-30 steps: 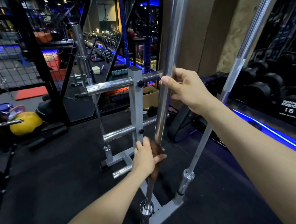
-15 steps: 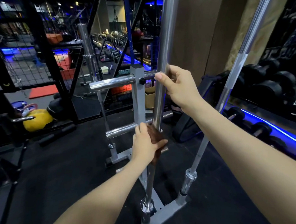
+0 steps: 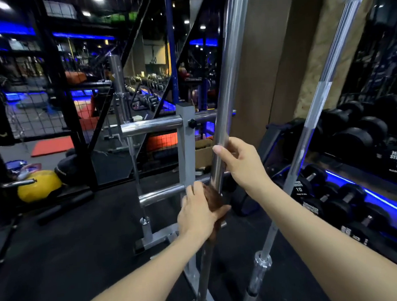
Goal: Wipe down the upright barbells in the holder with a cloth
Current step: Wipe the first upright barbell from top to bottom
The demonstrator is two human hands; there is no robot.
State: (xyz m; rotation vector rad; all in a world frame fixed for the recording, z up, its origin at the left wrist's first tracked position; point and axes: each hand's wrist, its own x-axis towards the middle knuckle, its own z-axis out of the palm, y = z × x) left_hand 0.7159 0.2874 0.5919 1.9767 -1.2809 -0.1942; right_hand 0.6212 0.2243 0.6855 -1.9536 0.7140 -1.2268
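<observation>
A chrome barbell (image 3: 227, 83) stands upright in the grey floor holder (image 3: 186, 151) at the centre. My left hand (image 3: 198, 214) grips a brown cloth (image 3: 215, 199) wrapped round the bar's lower shaft. Just above it, my right hand (image 3: 239, 163) grips the bare bar. A second barbell (image 3: 318, 110) leans upright to the right, its collar near the holder's base. A third, thinner barbell (image 3: 124, 108) stands at the holder's far left end. The cloth is mostly hidden by my fingers.
Chrome pegs (image 3: 152, 126) stick out sideways from the holder's post. A rack of black dumbbells (image 3: 359, 135) with blue lighting runs along the right. A yellow ball (image 3: 38, 185) lies at the left by a black mesh frame (image 3: 57, 94). Dark rubber floor (image 3: 67, 263) spreads in front.
My left hand has slid the cloth up the bar, closing the gap to my right hand. The view has tilted upward a little.
</observation>
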